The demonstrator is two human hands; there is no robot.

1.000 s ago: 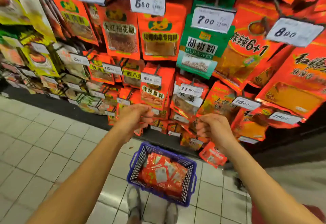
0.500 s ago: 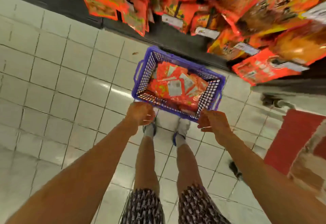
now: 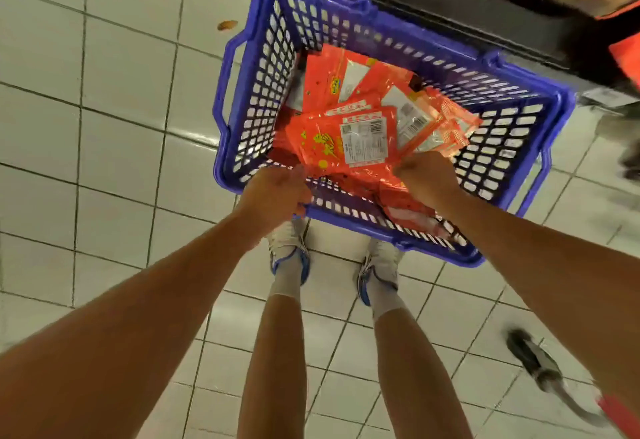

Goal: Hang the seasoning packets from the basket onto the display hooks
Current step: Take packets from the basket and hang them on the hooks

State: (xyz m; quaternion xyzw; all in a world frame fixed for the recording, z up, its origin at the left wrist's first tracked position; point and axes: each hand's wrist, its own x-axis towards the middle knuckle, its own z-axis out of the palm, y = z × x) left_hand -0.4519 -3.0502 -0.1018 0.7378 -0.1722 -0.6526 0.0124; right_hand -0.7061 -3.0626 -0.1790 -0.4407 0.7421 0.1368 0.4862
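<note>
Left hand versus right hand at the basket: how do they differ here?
The left hand grips the near left edge of an orange packet; the right hand pinches its near right corner. The left hand sits over the blue basket rim, the right further inside. Both are curled, knuckles up.

Orange seasoning packets (image 3: 363, 134) lie jumbled, seemingly label-side up, inside the blue lattice basket (image 3: 263, 68) on the floor.

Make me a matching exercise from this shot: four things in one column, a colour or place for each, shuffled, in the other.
Things:
1. basket
2. seasoning packets
3. left hand
4. right hand

Descriptions:
A. orange-red, piled inside the basket
B. at the basket's near rim, on the packets' left corner
C. blue, standing on the tiled floor
D. reaching into the basket, on the packets' right edge

Pairs: 1-C, 2-A, 3-B, 4-D
</note>
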